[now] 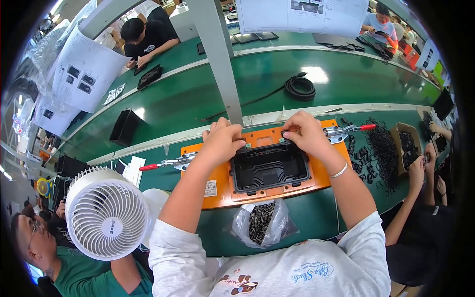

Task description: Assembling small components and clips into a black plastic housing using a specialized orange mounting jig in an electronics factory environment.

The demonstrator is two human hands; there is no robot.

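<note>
An orange fixture plate lies on the bench in front of me. An open black plastic case is seated in its middle, ribbed on the inside. At the case's far left corner, my left hand pinches a small dark part, mostly covered by the fingers. My right hand is at the far right corner, thumb and fingertips closed on a small black part. Small green pieces show beside both fingertips. Red-handled toggle clamps, the left clamp and the right clamp, are mounted at the plate's two ends.
A plastic bag of screws sits before the fixture. Black small parts are heaped at right, beside a cardboard box. A white fan stands left. Beyond lie a coiled cable and a black bin. Co-workers sit around.
</note>
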